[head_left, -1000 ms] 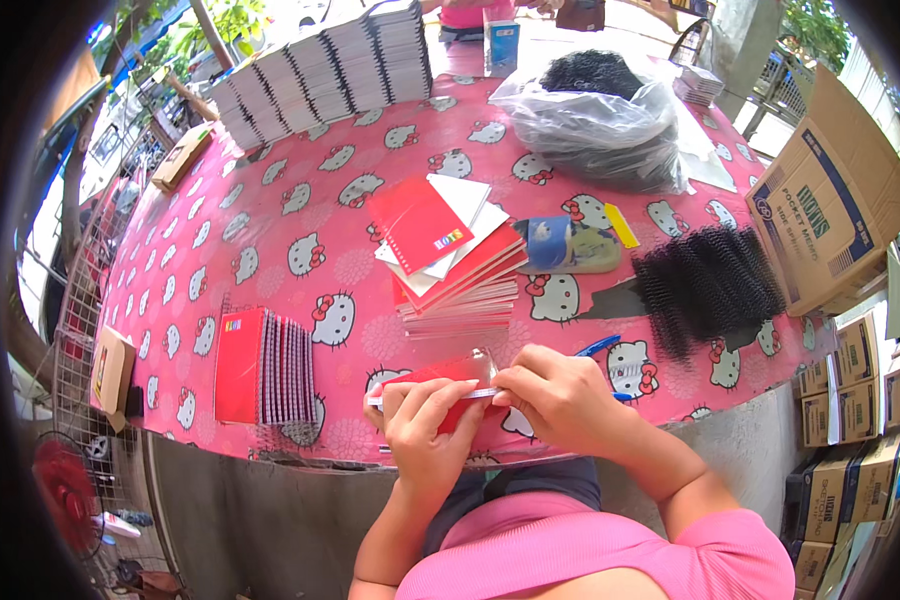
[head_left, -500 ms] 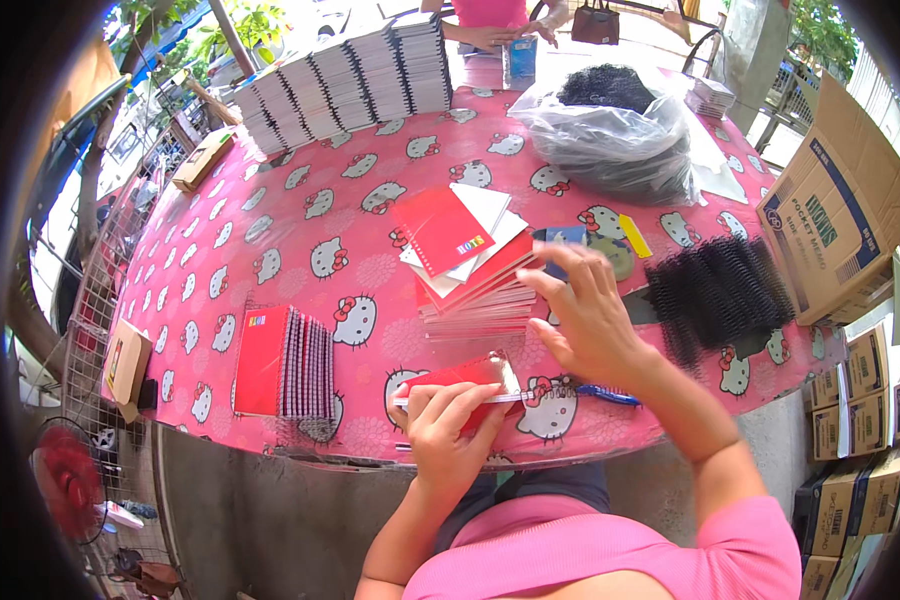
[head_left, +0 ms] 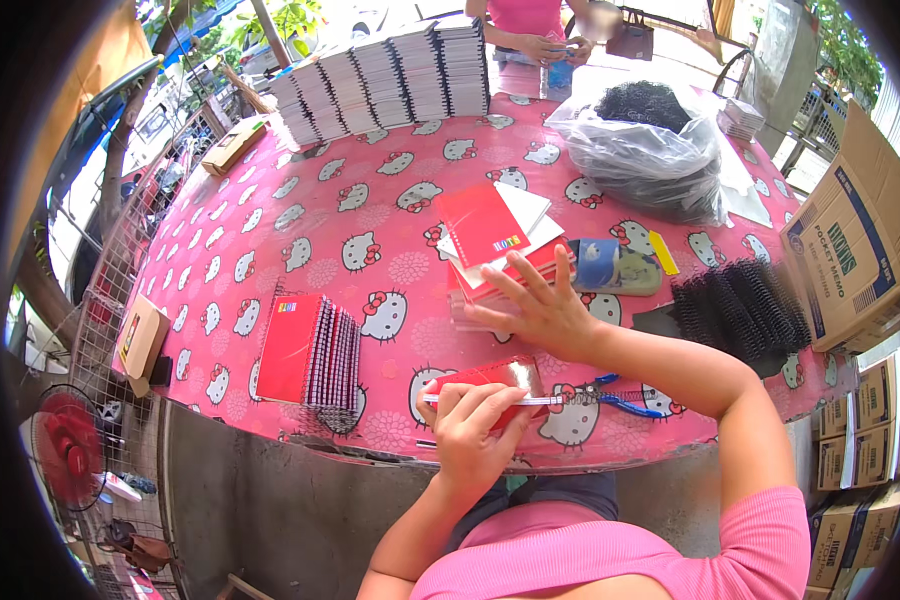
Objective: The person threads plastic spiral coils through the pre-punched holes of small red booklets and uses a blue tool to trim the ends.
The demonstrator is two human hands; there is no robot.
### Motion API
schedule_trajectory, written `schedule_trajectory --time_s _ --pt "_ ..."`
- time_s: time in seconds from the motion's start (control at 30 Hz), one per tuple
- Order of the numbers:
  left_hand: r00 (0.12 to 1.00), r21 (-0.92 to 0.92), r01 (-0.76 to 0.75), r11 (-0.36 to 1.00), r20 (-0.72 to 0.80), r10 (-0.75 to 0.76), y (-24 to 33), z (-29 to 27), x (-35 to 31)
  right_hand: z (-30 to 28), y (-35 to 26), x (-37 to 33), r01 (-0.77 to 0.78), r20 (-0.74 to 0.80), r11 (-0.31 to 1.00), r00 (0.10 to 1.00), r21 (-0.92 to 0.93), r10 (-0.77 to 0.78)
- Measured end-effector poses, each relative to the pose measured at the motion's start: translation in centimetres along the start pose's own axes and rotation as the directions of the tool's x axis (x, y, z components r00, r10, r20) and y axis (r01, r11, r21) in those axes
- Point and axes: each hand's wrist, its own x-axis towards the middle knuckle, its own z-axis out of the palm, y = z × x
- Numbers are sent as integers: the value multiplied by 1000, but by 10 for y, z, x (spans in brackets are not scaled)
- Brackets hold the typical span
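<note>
Two hands, head view, over a pink patterned tabletop point(head_left: 400, 370).

Left hand point(head_left: 470, 430): gripping one red notebook point(head_left: 515, 374) at the near edge, centre. Fingers lie over the spine, thumb on the near side; the pinch appears to steady the notebook and press its sheets together.

Right hand point(head_left: 542, 300): empty as far as seen, fingers spread above the near side of the pile point(head_left: 480, 222); contact cannot be told.

One coil point(head_left: 576, 396): at the notebook's right end, in line with the spine, pointing right.

One blue-handled tool point(head_left: 632, 407): just right of the coil, seemingly laid there for easy reach by the right hand.

One pile: red covers and white sheets, beyond the notebook; upper pieces fanned at angles, which probably makes them easier to part.

One row of red notebooks point(head_left: 290, 350): left, spines facing right, close-packed, likely so that they support one another.

One heap of black coils point(head_left: 740, 310): right, beside an open carton point(head_left: 850, 230), apparently sorted for the right side.

One clear bag point(head_left: 650, 160): far right, black contents, seemingly a container for loose stock.
</note>
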Motion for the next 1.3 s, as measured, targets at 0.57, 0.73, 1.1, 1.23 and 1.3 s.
schedule_trajectory --time_s 0.57,0.73,1.1,1.23,1.3 --pt "999 46 -31 998 17 30 -10 2 8 -39 107 -88 -719 677 686 562 114 476" --pt "1000 33 -9 999 -6 9 -6 8 9 -36 109 -94 -744 510 645 630 177 586" --pt "997 -35 -7 999 79 10 -14 21 4 -91 54 -56 -521 480 390 853 760 204" --pt "993 -118 43 992 118 -29 -16 22 4 -97 51 -15 -554 558 474 816 684 148" --pt "993 -145 37 989 118 -20 -16 20 10 -93 60 -26 -590 574 272 806 760 145"
